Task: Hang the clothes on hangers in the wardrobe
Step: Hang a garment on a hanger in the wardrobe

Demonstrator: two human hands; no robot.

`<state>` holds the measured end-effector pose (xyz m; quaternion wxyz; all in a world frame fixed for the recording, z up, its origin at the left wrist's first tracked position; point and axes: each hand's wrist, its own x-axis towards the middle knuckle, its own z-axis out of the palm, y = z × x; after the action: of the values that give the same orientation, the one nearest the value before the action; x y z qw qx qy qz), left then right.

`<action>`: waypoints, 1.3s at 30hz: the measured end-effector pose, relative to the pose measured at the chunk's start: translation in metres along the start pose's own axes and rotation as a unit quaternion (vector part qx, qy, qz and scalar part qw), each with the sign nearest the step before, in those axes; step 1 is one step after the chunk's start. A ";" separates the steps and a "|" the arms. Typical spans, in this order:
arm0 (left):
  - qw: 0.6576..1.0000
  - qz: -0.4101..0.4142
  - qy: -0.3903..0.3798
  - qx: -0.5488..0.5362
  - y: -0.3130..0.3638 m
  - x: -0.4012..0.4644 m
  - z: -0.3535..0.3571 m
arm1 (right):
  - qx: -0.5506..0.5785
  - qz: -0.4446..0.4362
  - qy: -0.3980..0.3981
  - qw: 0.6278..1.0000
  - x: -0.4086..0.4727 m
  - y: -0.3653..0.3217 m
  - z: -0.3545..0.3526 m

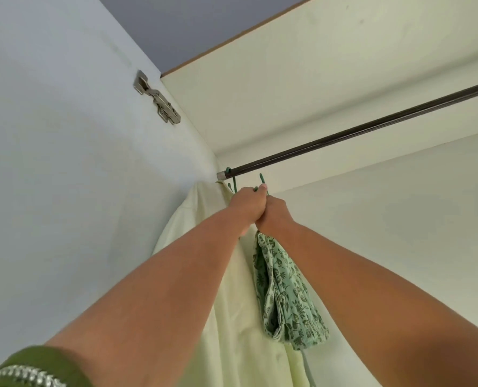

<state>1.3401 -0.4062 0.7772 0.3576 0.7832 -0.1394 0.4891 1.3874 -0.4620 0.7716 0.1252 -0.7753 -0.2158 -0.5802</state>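
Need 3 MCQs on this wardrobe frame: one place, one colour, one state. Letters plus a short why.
1. Where does the pale shirt hang?
A. left end of the rail
B. middle of the rail
C. on the door hinge

2. What colour is the hanger hook above the hands?
A. white
B. green
C. red

3. Is the leaf-print garment on the rail yet?
A. yes, hooked on
B. no, held just below it
C. it lies on a shelf

Answers:
1 A: its hook loops round the rail's end cap.
2 B: the hook tip is green.
3 B: left hand and right hand grip its hanger, with the hook tip under the rail.
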 end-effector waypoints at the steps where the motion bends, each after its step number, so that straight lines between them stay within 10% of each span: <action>1: 1.000 -0.002 0.003 -0.014 -0.001 0.007 0.000 | 0.000 -0.009 0.006 1.000 0.009 0.000 0.002; 17: 0.969 0.023 0.244 0.003 -0.027 0.003 -0.051 | 0.245 -0.037 0.061 0.967 -0.001 -0.052 0.002; 28: 0.979 -0.017 0.139 0.146 -0.001 -0.083 -0.045 | 0.426 0.028 0.092 0.899 -0.094 -0.047 0.002; 35: 0.917 0.075 0.171 0.353 -0.016 -0.206 -0.081 | 0.599 0.100 0.178 0.774 -0.191 -0.113 0.009; 39: 0.840 0.072 0.200 0.499 -0.015 -0.294 -0.130 | 0.586 0.085 0.180 0.786 -0.252 -0.175 -0.008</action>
<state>1.1201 -0.3436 0.5509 -0.0975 0.7286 0.1421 0.6629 1.2379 -0.3601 0.5234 0.6404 -0.4499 -0.4211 -0.4584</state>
